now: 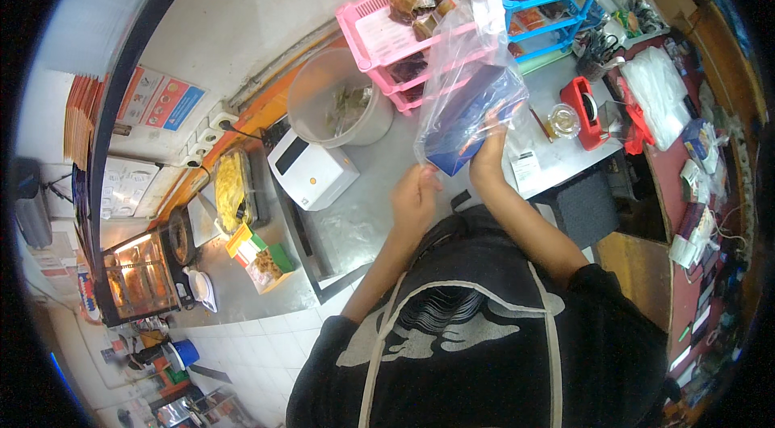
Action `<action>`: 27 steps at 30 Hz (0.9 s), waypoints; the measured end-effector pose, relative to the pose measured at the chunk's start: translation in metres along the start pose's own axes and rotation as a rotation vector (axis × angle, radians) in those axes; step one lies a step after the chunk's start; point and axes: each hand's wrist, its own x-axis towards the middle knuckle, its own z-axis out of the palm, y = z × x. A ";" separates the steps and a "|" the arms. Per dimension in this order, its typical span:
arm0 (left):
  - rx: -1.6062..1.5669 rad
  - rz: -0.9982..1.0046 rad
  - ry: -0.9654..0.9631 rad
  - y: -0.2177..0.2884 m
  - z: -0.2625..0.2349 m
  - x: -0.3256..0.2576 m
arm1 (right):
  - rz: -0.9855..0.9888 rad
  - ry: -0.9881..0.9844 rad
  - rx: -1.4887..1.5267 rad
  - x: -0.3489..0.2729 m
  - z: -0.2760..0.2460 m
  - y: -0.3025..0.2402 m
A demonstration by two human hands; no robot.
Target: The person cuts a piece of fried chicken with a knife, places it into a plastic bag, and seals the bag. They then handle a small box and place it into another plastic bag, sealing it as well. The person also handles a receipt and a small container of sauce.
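A dark blue box (470,128) is tilted in front of me, partly inside a clear plastic bag (462,53) that rises loosely above it. My right hand (489,155) grips the box along its right side, fingers against its surface. At the lower left corner, my left hand (416,192) is closed with the fingers pinched at the bag's edge. Behind the bag stands a stack of pink baskets (367,45) with brown packets (412,2) in the top one. The bag partly hides these baskets.
Left of the bag are a grey bin (303,97) and a white label printer (313,174). To the right, a red tape dispenser (583,117), a small clear round container (563,120) and white plastic bags (655,97) lie near blue tiered trays (549,29).
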 end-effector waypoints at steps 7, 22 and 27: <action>0.064 0.429 -0.208 0.000 0.016 0.008 | 0.202 -0.016 0.324 0.007 0.020 -0.040; -0.103 0.078 -0.321 0.002 0.025 0.004 | 0.499 -0.163 0.339 0.020 0.028 -0.078; -0.300 -0.109 -0.362 0.013 0.005 -0.002 | 0.364 -0.112 0.451 0.012 0.031 -0.082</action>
